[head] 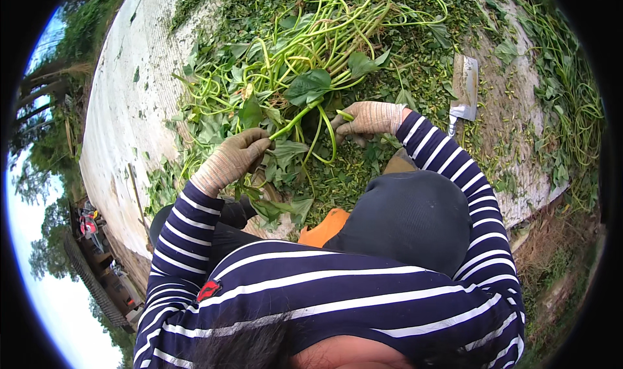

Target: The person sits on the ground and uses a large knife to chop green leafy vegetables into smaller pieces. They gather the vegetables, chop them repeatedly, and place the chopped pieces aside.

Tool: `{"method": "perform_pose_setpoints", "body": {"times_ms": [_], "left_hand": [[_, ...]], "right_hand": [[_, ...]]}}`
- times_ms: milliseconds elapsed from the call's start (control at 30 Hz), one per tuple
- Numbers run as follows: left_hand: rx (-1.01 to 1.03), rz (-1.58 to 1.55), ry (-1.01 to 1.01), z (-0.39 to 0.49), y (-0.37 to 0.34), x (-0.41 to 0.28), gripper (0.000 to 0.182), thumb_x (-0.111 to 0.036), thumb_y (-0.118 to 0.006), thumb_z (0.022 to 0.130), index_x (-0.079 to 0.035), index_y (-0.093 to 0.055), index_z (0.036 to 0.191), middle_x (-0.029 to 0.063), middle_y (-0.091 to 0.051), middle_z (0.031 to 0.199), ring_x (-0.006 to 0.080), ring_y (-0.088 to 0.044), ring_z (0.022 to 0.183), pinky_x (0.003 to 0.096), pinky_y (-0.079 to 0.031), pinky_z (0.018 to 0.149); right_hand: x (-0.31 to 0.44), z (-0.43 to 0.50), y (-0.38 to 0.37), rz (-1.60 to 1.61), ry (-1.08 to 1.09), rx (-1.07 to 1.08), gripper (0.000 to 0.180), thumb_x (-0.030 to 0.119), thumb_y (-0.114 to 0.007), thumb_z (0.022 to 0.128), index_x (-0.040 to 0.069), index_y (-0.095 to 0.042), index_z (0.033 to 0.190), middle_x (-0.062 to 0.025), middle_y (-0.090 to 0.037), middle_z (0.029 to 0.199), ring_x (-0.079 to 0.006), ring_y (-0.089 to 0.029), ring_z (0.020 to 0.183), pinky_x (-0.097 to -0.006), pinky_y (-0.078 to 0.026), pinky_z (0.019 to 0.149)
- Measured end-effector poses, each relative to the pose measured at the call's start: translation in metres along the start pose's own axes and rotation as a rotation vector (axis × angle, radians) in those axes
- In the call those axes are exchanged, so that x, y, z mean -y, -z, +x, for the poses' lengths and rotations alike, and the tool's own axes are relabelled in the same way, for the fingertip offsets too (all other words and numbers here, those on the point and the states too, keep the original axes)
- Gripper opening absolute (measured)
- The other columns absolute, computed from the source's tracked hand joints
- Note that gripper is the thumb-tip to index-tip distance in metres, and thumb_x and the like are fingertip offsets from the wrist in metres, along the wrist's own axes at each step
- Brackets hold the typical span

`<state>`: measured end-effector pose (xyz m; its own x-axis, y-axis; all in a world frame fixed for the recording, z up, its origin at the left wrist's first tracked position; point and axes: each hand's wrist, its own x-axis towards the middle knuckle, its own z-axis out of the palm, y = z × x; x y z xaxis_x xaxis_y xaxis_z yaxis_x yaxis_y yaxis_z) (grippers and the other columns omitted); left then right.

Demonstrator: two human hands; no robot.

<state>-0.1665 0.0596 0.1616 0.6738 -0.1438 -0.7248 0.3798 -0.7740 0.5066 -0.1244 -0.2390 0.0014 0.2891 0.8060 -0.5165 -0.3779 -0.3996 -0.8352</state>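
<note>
My left hand, in a dirty knitted glove, pinches a green leafy stem that runs up and right towards the bundle. My right hand, gloved too, has its fingers bent around a short piece of cut green stem; its lower fingers are partly hidden. Between and beyond my hands lies a loose bundle of long green vine stems with broad leaves. To the right of my right hand, a broad-bladed cleaver lies flat, its handle partly hidden behind my sleeve.
Chopped stems and leaves cover much of the pale ground sheet. More long vines are heaped at the far right. Something orange shows beside my knee. A thin stick lies at the left, with a tiled-roof building beyond.
</note>
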Motion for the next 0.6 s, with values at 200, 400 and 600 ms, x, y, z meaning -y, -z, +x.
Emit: {"method": "perform_pose_setpoints", "body": {"times_ms": [200,400,600], "left_hand": [[-0.422,0.986,-0.235,0.039,0.108,0.021,0.018,-0.026,-0.069,0.093,-0.012,-0.075,0.103,0.0118,-0.072,0.096,0.0381,-0.066,0.095,0.0473,-0.052,0.083],[-0.326,0.840,-0.146,0.133,0.091,0.098,0.020,-0.023,-0.076,0.087,-0.011,-0.077,0.104,0.0127,-0.067,0.113,0.0385,-0.064,0.104,0.0465,-0.052,0.090],[-0.212,0.726,0.005,0.188,0.119,0.159,0.044,-0.020,-0.073,0.094,0.000,-0.063,0.132,0.0252,-0.060,0.133,0.0379,-0.063,0.112,0.0412,-0.052,0.095]], "right_hand": [[-0.016,-0.097,-0.017,0.743,0.566,-0.238,0.058,0.045,-0.060,0.103,-0.004,-0.059,0.134,-0.0156,-0.070,0.127,-0.0119,-0.069,0.082,-0.0255,-0.056,0.066],[-0.084,-0.228,-0.042,0.923,0.695,-1.148,0.062,0.059,-0.063,0.097,0.001,-0.066,0.119,-0.0114,-0.069,0.110,-0.0205,-0.064,0.103,-0.0379,-0.052,0.092],[-0.197,-0.392,-0.185,0.624,-0.185,-2.074,0.045,0.047,-0.057,0.104,0.004,-0.070,0.099,-0.0009,-0.060,0.071,-0.0108,-0.056,0.061,-0.0263,-0.048,0.059]]}}
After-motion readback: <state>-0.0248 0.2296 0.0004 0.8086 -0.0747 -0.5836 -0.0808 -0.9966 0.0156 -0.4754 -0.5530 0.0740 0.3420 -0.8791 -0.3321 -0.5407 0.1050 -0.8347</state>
